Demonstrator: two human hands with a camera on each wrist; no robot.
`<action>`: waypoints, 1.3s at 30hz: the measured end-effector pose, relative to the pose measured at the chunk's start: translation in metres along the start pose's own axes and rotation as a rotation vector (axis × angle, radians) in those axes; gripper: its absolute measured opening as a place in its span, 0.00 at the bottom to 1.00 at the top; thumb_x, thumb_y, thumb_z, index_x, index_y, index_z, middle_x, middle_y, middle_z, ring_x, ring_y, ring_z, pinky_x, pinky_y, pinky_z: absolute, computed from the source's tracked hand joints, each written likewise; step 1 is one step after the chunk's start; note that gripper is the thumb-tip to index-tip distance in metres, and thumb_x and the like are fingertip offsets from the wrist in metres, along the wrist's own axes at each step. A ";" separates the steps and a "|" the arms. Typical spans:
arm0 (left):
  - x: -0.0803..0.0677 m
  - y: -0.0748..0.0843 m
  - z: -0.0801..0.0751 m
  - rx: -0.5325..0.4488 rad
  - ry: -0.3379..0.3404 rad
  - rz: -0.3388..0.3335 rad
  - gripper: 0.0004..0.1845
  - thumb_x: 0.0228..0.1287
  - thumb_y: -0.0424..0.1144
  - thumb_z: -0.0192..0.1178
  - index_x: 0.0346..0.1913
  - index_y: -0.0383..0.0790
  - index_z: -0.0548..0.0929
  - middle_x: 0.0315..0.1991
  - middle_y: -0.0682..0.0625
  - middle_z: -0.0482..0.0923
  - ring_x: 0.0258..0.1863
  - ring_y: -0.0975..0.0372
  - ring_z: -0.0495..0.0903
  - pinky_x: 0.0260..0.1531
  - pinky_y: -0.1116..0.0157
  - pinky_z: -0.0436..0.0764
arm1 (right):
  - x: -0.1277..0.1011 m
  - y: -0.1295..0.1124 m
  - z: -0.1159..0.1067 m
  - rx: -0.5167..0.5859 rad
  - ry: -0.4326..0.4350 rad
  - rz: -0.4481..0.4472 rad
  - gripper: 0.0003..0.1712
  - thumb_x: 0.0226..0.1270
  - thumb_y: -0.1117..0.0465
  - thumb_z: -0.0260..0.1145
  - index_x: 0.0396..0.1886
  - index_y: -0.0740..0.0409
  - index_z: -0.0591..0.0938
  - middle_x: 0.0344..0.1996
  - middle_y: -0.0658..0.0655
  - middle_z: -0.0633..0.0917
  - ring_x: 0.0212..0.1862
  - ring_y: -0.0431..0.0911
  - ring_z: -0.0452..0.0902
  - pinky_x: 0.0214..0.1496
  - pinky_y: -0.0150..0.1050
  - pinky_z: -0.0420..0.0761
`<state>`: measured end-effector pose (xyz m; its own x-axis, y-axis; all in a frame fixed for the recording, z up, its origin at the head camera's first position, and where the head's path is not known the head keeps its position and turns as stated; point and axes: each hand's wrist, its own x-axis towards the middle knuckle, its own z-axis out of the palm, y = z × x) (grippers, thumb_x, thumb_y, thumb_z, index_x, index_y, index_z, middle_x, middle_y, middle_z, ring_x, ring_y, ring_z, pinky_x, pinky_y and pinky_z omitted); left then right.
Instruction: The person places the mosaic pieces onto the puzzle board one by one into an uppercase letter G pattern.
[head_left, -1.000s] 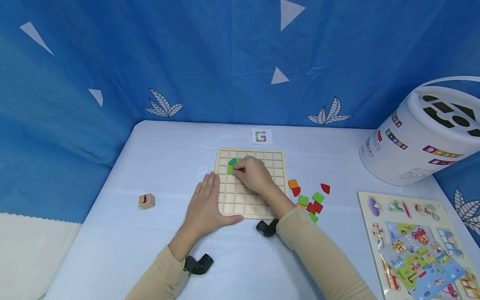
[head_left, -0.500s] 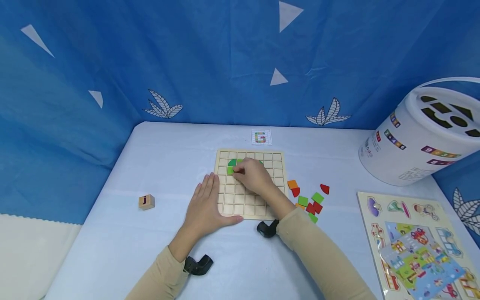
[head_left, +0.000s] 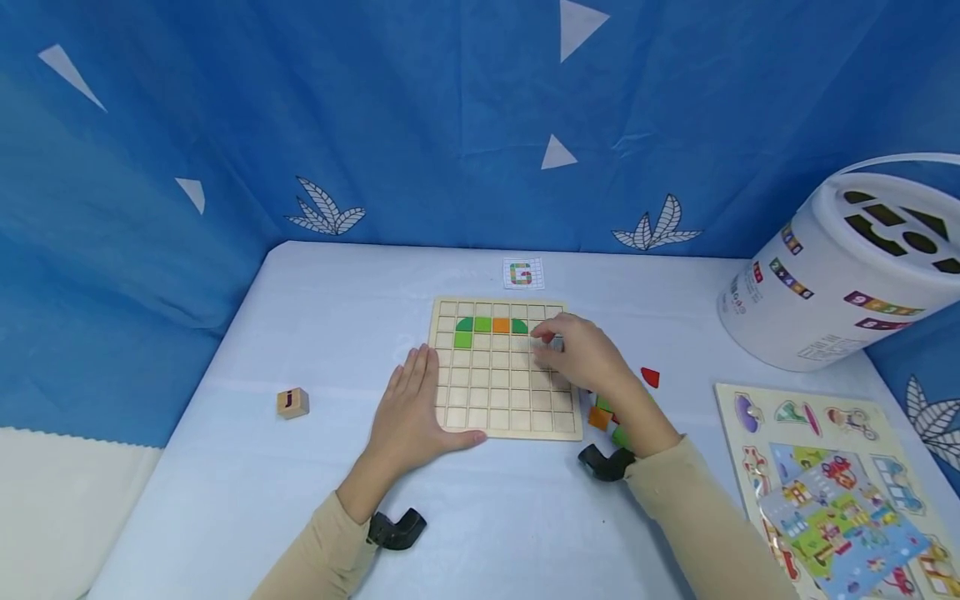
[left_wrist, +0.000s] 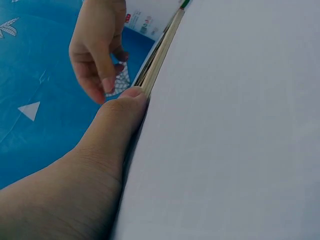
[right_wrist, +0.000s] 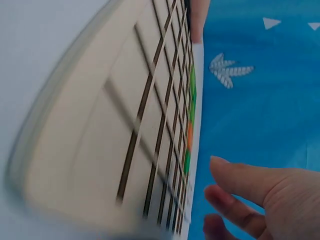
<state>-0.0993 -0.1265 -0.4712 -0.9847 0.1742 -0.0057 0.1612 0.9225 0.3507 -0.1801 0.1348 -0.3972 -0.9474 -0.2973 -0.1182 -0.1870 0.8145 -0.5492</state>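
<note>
A wooden grid board (head_left: 501, 392) lies on the pale blue table. In its top rows sit a green quarter-round tile (head_left: 464, 323), a green square (head_left: 483, 324), an orange square (head_left: 501, 325), another green quarter-round (head_left: 519, 326) and a green square (head_left: 462, 340) below the first. My left hand (head_left: 408, 407) lies flat with straight fingers against the board's left edge (left_wrist: 157, 57). My right hand (head_left: 583, 352) hovers over the board's right side with loosely curled fingers (right_wrist: 239, 181), holding nothing that I can see.
Loose red, green and orange tiles (head_left: 650, 377) lie right of the board, partly hidden by my right wrist. A small pattern card (head_left: 522, 273) lies behind the board. A wooden letter cube (head_left: 292, 402) sits left. A white shape-sorter bucket (head_left: 847, 267) and a picture puzzle (head_left: 832, 487) are at right.
My right hand has left the top-left tiles and moved right across the board, uncovering the row of green and orange tiles. The left hand has not moved.
</note>
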 end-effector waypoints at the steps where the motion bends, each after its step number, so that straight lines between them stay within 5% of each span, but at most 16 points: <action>1: 0.000 0.000 0.000 0.000 0.003 0.001 0.78 0.35 0.89 0.52 0.80 0.36 0.41 0.82 0.43 0.38 0.82 0.53 0.36 0.79 0.51 0.45 | -0.003 0.006 -0.004 -0.019 -0.004 0.012 0.17 0.66 0.55 0.69 0.55 0.50 0.84 0.46 0.53 0.83 0.41 0.49 0.75 0.40 0.41 0.79; 7: 0.000 -0.001 -0.001 0.000 0.012 0.011 0.78 0.35 0.89 0.52 0.79 0.36 0.42 0.81 0.42 0.39 0.82 0.52 0.37 0.79 0.50 0.46 | -0.017 0.039 -0.019 -0.109 -0.035 0.054 0.20 0.63 0.56 0.73 0.54 0.51 0.84 0.45 0.54 0.83 0.42 0.49 0.75 0.42 0.40 0.81; 19: 0.000 0.000 0.000 -0.011 0.014 0.008 0.77 0.36 0.89 0.52 0.80 0.36 0.42 0.82 0.43 0.38 0.82 0.53 0.36 0.79 0.51 0.45 | -0.029 0.065 -0.023 -0.062 -0.063 0.037 0.15 0.63 0.59 0.72 0.50 0.51 0.88 0.42 0.55 0.84 0.40 0.48 0.73 0.38 0.37 0.79; 28: 0.001 0.000 0.001 -0.013 0.005 0.003 0.77 0.35 0.89 0.52 0.80 0.37 0.41 0.82 0.43 0.37 0.82 0.54 0.36 0.79 0.51 0.44 | -0.029 0.068 -0.025 -0.003 -0.062 0.071 0.10 0.62 0.60 0.73 0.41 0.51 0.82 0.36 0.54 0.82 0.39 0.49 0.74 0.32 0.35 0.79; 39: 0.001 0.000 0.000 -0.012 0.009 0.009 0.77 0.35 0.89 0.52 0.79 0.36 0.42 0.82 0.43 0.38 0.82 0.53 0.37 0.79 0.51 0.45 | -0.006 0.051 -0.015 0.137 0.021 0.102 0.12 0.65 0.53 0.71 0.45 0.48 0.81 0.41 0.54 0.83 0.39 0.51 0.75 0.34 0.36 0.80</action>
<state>-0.1002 -0.1259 -0.4714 -0.9838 0.1789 0.0063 0.1690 0.9168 0.3619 -0.1882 0.1856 -0.4126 -0.9651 -0.2053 -0.1627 -0.0541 0.7638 -0.6432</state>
